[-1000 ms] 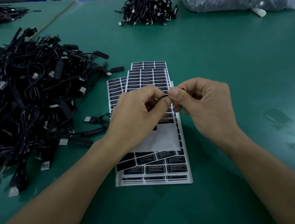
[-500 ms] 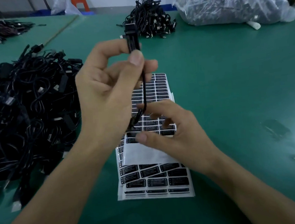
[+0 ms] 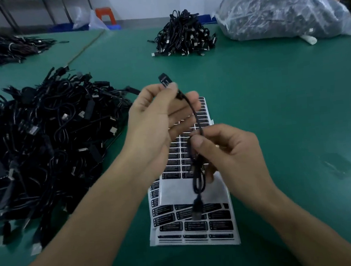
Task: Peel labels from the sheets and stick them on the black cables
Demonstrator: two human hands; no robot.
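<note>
Label sheets (image 3: 200, 228) sit half hidden behind the left hand (image 3: 158, 121), pinching the black cable (image 3: 194, 112) at its top, and the right hand (image 3: 231, 155), pinching its cord; the plug (image 3: 197, 210) at 6 o'clock is blurred.

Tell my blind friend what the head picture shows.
A left hand and a right hand hold one thin black cable above white sheets of black labels on a green table. A big heap of black cables lies to their left.
</note>
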